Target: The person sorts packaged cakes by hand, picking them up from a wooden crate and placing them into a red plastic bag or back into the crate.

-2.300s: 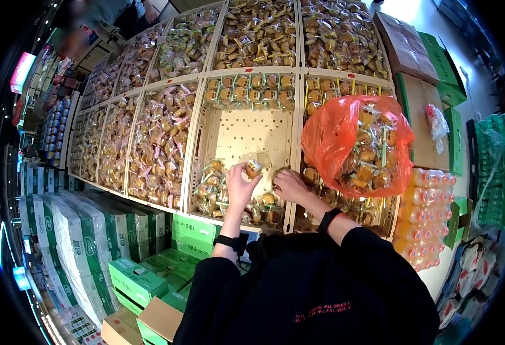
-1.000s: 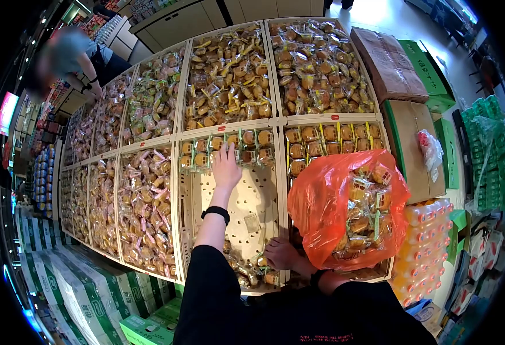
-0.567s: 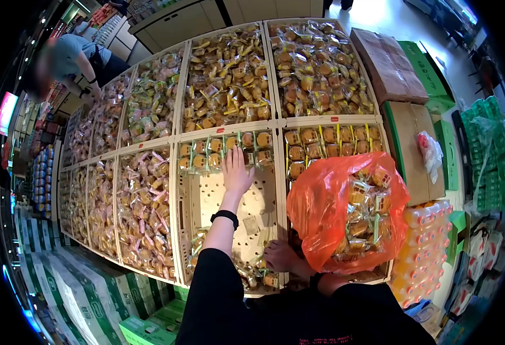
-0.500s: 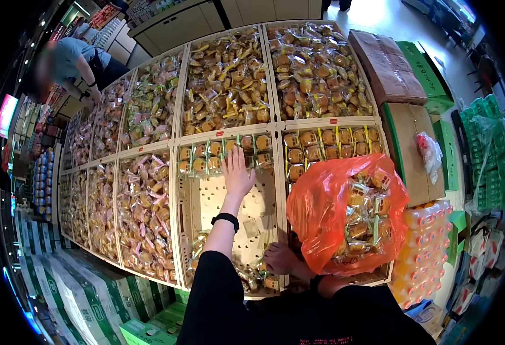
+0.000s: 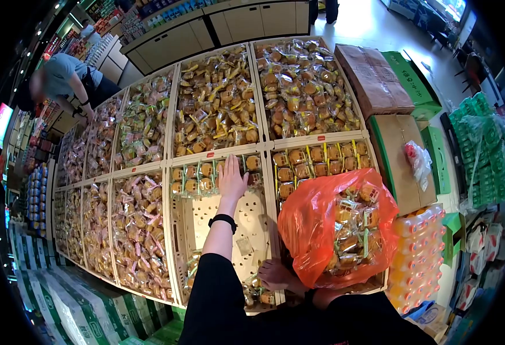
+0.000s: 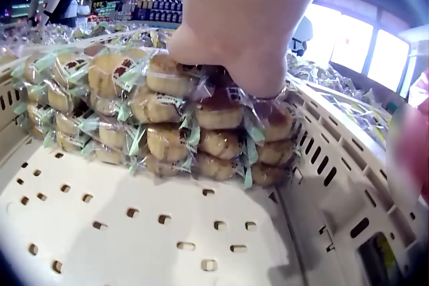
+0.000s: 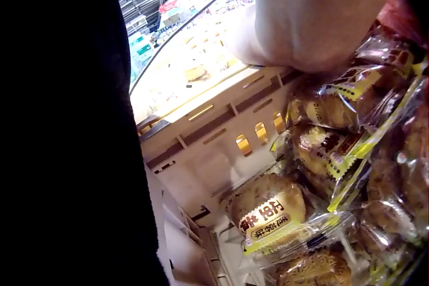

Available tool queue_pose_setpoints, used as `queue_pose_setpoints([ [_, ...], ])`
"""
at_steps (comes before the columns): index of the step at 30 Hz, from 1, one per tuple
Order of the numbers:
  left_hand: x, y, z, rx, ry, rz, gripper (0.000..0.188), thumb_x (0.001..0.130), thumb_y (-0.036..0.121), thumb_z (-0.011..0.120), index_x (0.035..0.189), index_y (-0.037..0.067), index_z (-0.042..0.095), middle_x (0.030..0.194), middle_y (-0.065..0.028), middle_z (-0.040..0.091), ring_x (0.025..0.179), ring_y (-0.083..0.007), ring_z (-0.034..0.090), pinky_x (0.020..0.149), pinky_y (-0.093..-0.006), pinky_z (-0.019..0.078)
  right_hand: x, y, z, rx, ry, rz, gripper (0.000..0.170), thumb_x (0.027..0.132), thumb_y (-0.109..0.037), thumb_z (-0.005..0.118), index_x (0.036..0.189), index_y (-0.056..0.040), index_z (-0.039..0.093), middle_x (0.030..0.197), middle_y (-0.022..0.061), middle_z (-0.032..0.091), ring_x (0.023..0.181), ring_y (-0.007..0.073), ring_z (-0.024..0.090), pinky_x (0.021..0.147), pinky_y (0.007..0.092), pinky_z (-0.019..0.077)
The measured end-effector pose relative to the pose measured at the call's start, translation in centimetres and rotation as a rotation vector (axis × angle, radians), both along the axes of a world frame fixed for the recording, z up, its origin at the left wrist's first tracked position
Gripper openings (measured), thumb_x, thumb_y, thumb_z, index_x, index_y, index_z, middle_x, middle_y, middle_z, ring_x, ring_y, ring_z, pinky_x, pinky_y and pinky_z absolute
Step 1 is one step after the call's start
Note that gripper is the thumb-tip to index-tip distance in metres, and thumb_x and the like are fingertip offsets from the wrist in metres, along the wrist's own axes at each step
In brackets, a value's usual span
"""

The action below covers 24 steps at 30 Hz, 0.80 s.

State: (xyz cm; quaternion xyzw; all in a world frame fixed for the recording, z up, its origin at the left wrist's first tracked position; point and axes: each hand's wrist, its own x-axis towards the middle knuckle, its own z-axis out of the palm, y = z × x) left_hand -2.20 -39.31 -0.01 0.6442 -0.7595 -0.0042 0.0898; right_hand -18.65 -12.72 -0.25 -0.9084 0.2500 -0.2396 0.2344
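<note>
At the far end of the partly filled crate (image 5: pixel 197 215), my left hand (image 5: pixel 232 179) rests with extended fingers on the packaged cakes (image 5: pixel 191 185). The left wrist view shows these cakes (image 6: pixel 167 142) stacked in rows against the far wall, with the left hand (image 6: pixel 238 38) on top and its fingertips hidden. Nearer my body, my right hand (image 5: pixel 274 275) rests at the crate's right rim, fingers loosely bent, beside a red plastic bag (image 5: pixel 310 230) of packaged cakes. In the right wrist view, the right hand (image 7: pixel 301 24) lies over the rim, above yellow-wrapped cakes (image 7: pixel 268 212).
Loose packaged cakes (image 5: pixel 264 296) lie at the crate's near end, and a small flat packet (image 5: pixel 244 246) on its perforated floor. Full crates adjoin left and behind. Cartons (image 5: pixel 399 161) and bottled drinks (image 5: pixel 418 253) stand right. Another person (image 5: pixel 62 77) leans over the far left crates.
My left hand has moved from pinching a packaged cake near the crate's near end to resting on the far rows. The right hand stays near the right rim. The head view has shifted.
</note>
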Motion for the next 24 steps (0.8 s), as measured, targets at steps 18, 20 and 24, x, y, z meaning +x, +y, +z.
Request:
queue_pose_setpoints([
  [18, 0.6, 31.9, -3.8, 0.287, 0.479, -0.086, 0.057, 0.082, 0.023, 0.054, 0.131, 0.000, 0.036, 0.132, -0.0262, 0.038, 0.105, -0.0445, 0.050, 0.087, -0.0461, 0.0441, -0.1, 0.6, -1.3, 0.028, 0.065, 0.044, 0.017, 0.073, -0.022, 0.056, 0.062, -0.0085, 0.057, 0.066, 0.0061, 0.054, 0.075, 0.0232, 0.053, 0.084, 0.0338, 0.0392],
  [20, 0.9, 34.6, -5.0, 0.325, 0.436, -0.059, 0.056, 0.081, 0.024, 0.055, 0.129, 0.001, 0.039, 0.128, -0.0253, 0.043, 0.103, -0.0432, 0.052, 0.085, -0.0452, 0.0452, -0.3, 0.7, -0.7, 0.095, 0.098, 0.071, 0.018, 0.073, -0.022, 0.055, 0.062, -0.0076, 0.058, 0.066, 0.0069, 0.055, 0.075, 0.0236, 0.054, 0.085, 0.0342, 0.0394],
  [24, 0.9, 37.3, -6.8, 0.485, 0.359, -0.042, 0.051, 0.079, 0.029, 0.058, 0.122, 0.004, 0.047, 0.115, -0.0204, 0.055, 0.098, -0.0379, 0.056, 0.081, -0.0437, 0.0473, 0.0, 0.2, -0.6, 0.176, 0.115, 0.067, 0.021, 0.071, -0.024, 0.057, 0.059, -0.0063, 0.057, 0.063, 0.0086, 0.057, 0.073, 0.0276, 0.055, 0.082, 0.0369, 0.0419],
])
